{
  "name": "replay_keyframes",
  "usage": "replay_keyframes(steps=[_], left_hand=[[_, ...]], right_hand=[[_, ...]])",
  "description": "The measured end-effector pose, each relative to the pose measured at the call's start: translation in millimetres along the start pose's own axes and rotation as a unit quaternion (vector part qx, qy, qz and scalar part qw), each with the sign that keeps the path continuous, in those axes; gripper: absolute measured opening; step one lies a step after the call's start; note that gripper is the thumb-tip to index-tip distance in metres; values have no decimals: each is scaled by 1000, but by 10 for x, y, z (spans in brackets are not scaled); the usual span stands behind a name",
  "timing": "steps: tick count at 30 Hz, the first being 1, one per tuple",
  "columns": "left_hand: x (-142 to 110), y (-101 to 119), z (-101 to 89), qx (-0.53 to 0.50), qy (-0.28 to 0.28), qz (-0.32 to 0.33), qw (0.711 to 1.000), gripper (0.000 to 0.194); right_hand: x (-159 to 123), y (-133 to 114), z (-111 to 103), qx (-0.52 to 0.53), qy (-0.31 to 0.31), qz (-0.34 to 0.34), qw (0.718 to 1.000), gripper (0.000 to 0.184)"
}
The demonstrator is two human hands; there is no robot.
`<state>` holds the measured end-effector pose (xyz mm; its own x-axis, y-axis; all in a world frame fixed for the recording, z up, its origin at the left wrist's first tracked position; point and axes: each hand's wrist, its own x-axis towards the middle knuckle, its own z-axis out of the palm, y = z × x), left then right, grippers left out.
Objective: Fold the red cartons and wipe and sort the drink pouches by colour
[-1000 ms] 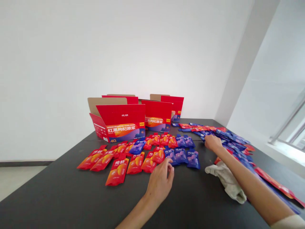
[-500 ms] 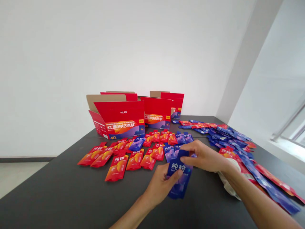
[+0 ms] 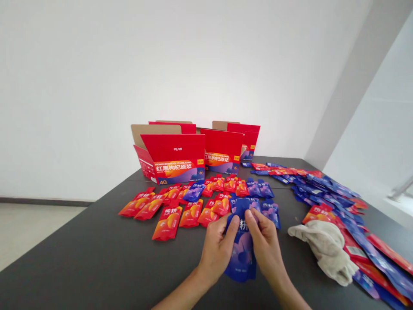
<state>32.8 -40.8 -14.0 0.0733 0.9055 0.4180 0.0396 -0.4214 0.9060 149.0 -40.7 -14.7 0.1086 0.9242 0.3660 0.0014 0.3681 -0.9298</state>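
Note:
A blue drink pouch with purple fruit print hangs upright between my two hands over the near part of the table. My left hand grips its left side, thumb across the front. On the other side my right hand is closed on it, thumb pressed to the upper front. The fingers behind the pouch are hidden. Just beyond lie several red pouches and blue pouches, laid out in loose rows. One blue pouch rests among the red ones.
Open red cartons stand along the back of the dark table. To the right, a long pile of blue and red pouches runs toward the near edge. A crumpled whitish cloth lies against that pile.
My right hand has come down from the pouch's top to its right side. The pouch is now held with both thumbs in front. The view has turned slightly left, uncovering the cloth.

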Motion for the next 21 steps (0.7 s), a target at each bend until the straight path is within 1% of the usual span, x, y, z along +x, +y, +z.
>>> replay_keyframes(steps=[2, 3, 4, 6, 8, 10, 12, 14, 16, 18, 20, 21], left_hand=[[0, 0, -3, -16, -13, -17, 1000, 36], [4, -2, -7, -9, -6, -19, 1000, 38], [9, -5, -12, 8, 9, -15, 1000, 40], [26, -8, -23, 45, 43, 0, 998, 42], [48, -12, -25, 48, 54, -5, 997, 41], [71, -20, -12, 22, 43, -25, 999, 39], [89, -38, 14, -2, 20, -40, 999, 35], [101, -67, 43, -27, -18, -51, 998, 28], [106, -111, 65, -28, -74, -63, 995, 26], [109, -169, 75, 4, -121, -71, 990, 27], [111, -236, 75, 55, -136, -69, 987, 24], [112, -269, 72, 78, -132, -69, 986, 22]], right_hand=[[-15, 28, -1, 75, 12, 59, 995, 35], [-28, 46, -7, 94, 14, 75, 993, 33], [-42, 63, -13, 97, 13, 80, 992, 32], [-75, 94, -20, 73, 5, 68, 995, 32], [-107, 113, -5, 43, 9, 57, 997, 33], [-135, 126, 28, 32, 46, 58, 997, 35], [-147, 136, 53, 34, 87, 62, 994, 36], [-107, 143, 25, 28, 87, 63, 994, 37], [41, 139, -95, -28, 54, 60, 996, 42], [331, 126, -317, -118, 24, 62, 991, 49], [735, 118, -619, -180, 20, 77, 980, 50], [952, 123, -783, -205, 19, 85, 975, 46]])
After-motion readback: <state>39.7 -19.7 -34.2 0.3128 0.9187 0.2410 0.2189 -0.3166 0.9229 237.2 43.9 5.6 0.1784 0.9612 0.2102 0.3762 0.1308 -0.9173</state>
